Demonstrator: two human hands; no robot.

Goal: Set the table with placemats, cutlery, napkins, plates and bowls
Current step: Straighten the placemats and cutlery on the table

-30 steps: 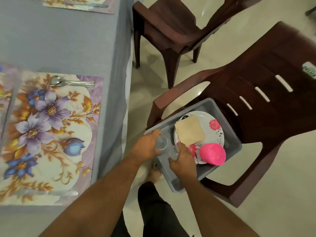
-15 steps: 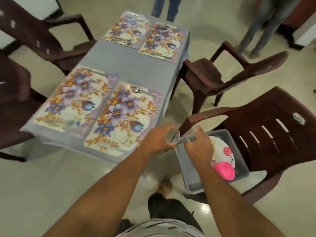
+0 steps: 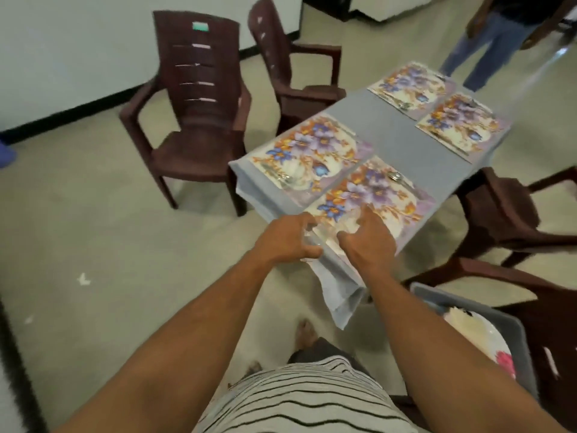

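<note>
Fingers of the left hand (image 3: 285, 239) curl around a clear drinking glass (image 3: 312, 234) at the near edge of the nearest floral placemat (image 3: 374, 195); whether the right hand (image 3: 367, 242) grips a second glass is too blurred to tell. Four such mats lie on the grey-clothed table (image 3: 402, 135), with metal spoons (image 3: 395, 176) on them. Dark brown plastic armchairs (image 3: 193, 120) ring the table. At near right a grey plastic tub (image 3: 518, 332) holds a white flowered plate (image 3: 487, 335).

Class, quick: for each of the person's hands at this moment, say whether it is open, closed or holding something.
Left hand: closed around a clear glass.
Right hand: partly curled over the nearest placemat; motion blur hides whether it holds anything.
</note>
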